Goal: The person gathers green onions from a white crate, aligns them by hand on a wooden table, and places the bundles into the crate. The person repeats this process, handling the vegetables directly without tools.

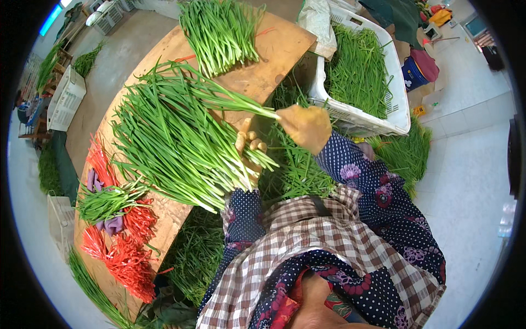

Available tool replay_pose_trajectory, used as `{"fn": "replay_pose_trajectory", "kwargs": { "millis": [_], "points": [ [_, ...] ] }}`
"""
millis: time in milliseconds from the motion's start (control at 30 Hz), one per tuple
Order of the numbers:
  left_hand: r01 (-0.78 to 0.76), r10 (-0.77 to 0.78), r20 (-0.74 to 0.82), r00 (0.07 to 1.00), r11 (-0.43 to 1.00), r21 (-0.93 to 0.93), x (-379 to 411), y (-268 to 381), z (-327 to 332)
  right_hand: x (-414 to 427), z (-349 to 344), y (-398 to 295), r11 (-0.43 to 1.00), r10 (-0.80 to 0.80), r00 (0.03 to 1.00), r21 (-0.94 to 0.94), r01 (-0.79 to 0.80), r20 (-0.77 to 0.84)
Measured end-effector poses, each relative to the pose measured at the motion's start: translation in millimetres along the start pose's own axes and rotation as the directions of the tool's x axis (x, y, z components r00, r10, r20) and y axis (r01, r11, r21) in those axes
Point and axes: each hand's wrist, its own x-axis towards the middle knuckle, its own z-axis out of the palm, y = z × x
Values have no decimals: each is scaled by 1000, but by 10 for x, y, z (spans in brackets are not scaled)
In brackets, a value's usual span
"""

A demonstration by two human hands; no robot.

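Note:
A large bunch of garlic chives (176, 131) lies over the wooden table (283, 45), its pale cut ends pointing toward me. My left hand (251, 144) is curled around stalks near those ends; much of the palm is hidden beneath the leaves. To the right, my slightly blurred right hand (306, 125) pinches a small cluster of chives (242, 100) by its stem ends. The leaves of that cluster still trail across the bigger bunch.
Another chive bunch (222, 37) rests at the table's far end. Red plastic ties (129, 263) and a small heap of chives (109, 203) lie on the left. A white crate (400, 111) of greens stands right; loose greens (304, 172) fill the space below my hands.

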Motion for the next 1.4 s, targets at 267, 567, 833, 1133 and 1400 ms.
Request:
{"fn": "replay_pose_trajectory", "kwargs": {
  "millis": [267, 567, 833, 1133, 1400],
  "points": [
    [-16, 144, -348, 926, 939, 344, -30, -21, 112, -185, -48, -68, 906, 52, 859, 338, -255, 509],
    [-4, 252, -412, 876, 857, 515, -92, 19, 210, -84, 235, -104, 258, -21, 673, 655, -711, 739],
    [44, 214, -342, 915, 789, 612, -77, -30, 125, -14, 585, -257, 284, 335, 715, 658, -698, 614],
    [-52, 247, -418, 874, 904, 424, -13, -81, 70, -702, -36, 45, 218, 576, 644, 664, -715, 504],
    [-17, 72, -234, 970, 973, 230, -45, -2, -33, -737, 124, 573, 650, 668, 687, 226, -726, 285]
  ]
}}
